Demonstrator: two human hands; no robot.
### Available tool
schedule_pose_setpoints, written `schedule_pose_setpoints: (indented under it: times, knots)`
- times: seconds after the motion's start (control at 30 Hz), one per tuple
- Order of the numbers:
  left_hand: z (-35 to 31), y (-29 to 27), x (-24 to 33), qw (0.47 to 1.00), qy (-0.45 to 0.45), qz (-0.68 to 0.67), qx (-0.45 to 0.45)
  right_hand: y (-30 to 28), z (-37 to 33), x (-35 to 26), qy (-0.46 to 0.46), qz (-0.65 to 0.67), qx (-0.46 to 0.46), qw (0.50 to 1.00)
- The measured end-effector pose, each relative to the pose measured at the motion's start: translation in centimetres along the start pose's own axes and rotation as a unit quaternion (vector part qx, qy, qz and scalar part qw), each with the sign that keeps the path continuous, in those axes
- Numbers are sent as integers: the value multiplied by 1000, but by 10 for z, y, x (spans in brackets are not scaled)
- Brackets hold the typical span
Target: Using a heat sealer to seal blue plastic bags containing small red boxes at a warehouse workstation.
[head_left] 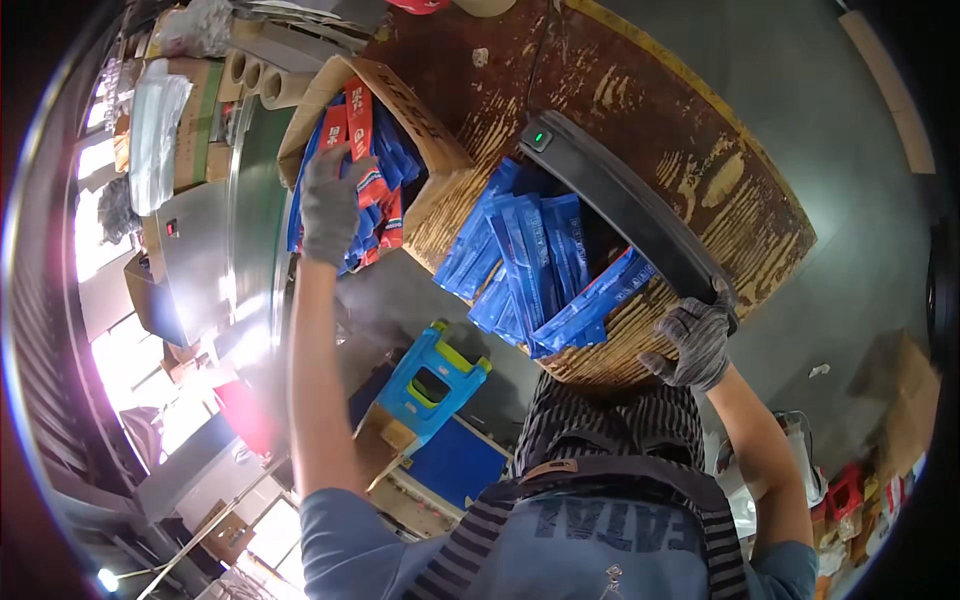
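Observation:
My left hand [331, 205], in a grey knit glove, reaches over a cardboard box [437, 140] at the left edge of the table. Slightly blurred, its fingers look spread over red packets [362, 125] and blue packets in that box; I cannot tell if they touch them. My right hand [695, 343], gloved alike, is at the near end of a long black bar-shaped device [625, 190] with a green light. Its fingers look loosely spread and hold nothing visible. Slim blue packets [525, 255] lie in a loose pile between the hands, one slanting close to the device.
The worn brown wooden table [740, 190] has a curved yellow edge. A blue and green plastic stool [430, 385] stands on the floor below left. Cardboard rolls [275, 88] and plastic bags [160, 125] are at the far left. Boxes and red items [847, 490] sit at the lower right.

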State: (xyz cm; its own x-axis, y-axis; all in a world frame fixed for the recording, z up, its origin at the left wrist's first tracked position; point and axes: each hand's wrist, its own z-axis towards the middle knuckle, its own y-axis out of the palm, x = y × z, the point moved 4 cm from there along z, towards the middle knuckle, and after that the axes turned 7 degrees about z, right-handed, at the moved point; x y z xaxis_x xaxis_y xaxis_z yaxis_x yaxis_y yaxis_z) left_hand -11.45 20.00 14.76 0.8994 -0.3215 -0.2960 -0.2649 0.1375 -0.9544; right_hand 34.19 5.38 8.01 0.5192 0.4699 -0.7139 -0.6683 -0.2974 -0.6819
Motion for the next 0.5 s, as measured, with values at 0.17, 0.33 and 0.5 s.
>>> schedule_pose_setpoints:
  times: [0.17,0.33,0.5]
  knots:
    - [11,52,-23,967,190,96,-142,-1,3,-3,8,-7,4,1000]
    - [33,6,-44,956,157,-226,103,-3,3,-6,-2,-7,6,1000]
    - [22,-125,-11,816,-127,-533,185,-2,-8,2,34,-18,-33,999]
